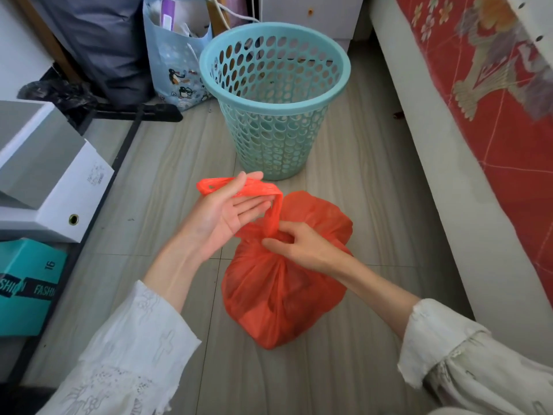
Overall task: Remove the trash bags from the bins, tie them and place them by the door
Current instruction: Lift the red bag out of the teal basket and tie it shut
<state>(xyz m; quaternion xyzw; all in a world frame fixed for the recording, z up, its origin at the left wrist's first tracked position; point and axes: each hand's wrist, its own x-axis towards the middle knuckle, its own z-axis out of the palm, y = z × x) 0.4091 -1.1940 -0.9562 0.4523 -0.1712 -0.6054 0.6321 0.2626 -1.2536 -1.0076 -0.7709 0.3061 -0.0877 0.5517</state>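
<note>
Grey plank floor, red bedspread

Penguin tote, stacked boxes

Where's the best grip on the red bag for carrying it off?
Take the red bag at its gathered neck, from above. The plastic bunches narrow there, where the right hand pinches it; the left hand holds the handle loop. The body below is wide and slack.

I'm in a bedroom at home: to the right of my fingers runs a bed with a red floral bedspread. Beyond them stands a teal perforated wastebasket on wood-look floor tiles; shoe boxes are stacked left.
</note>
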